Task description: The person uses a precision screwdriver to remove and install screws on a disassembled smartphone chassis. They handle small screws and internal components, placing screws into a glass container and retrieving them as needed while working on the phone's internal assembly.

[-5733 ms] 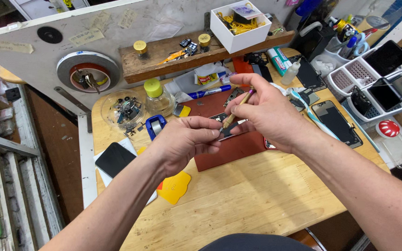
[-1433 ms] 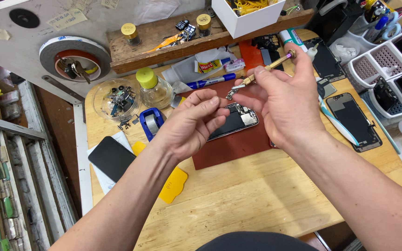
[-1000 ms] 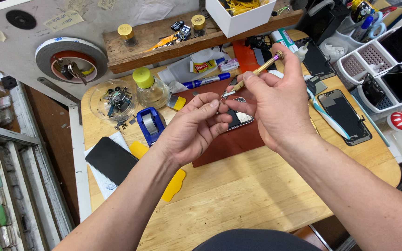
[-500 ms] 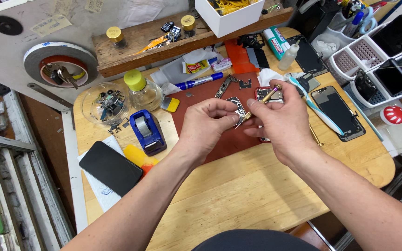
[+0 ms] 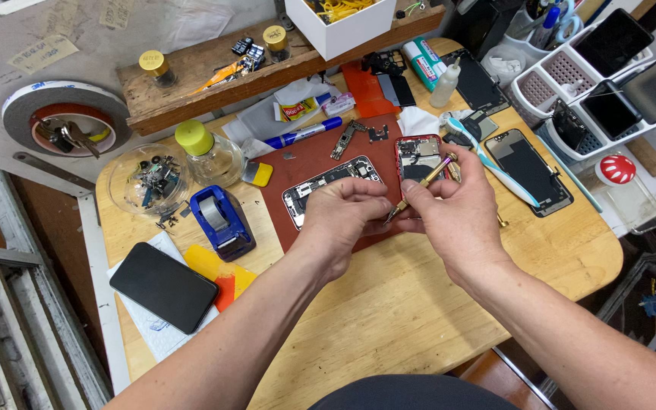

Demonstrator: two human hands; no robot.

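Screwdriver (image 5: pixel 417 184), brass-coloured, sits pinched in the right hand (image 5: pixel 457 209), tip at the fingertips of the left hand (image 5: pixel 343 212), which are closed on something too small to identify, above the red mat (image 5: pixel 328 152). Risk: the part could slip into the clutter, since the pinch is fingertip-only. Count: two opened phones (image 5: pixel 328 182) at 12 o'clock, one tape dispenser (image 5: pixel 220 219) at 9.

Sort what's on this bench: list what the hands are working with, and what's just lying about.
In use:
left hand
right hand
brass screwdriver
opened phone
red mat

Lying about:
tape dispenser
black phone
parts dish
yellow-capped bottle
blue marker
white box
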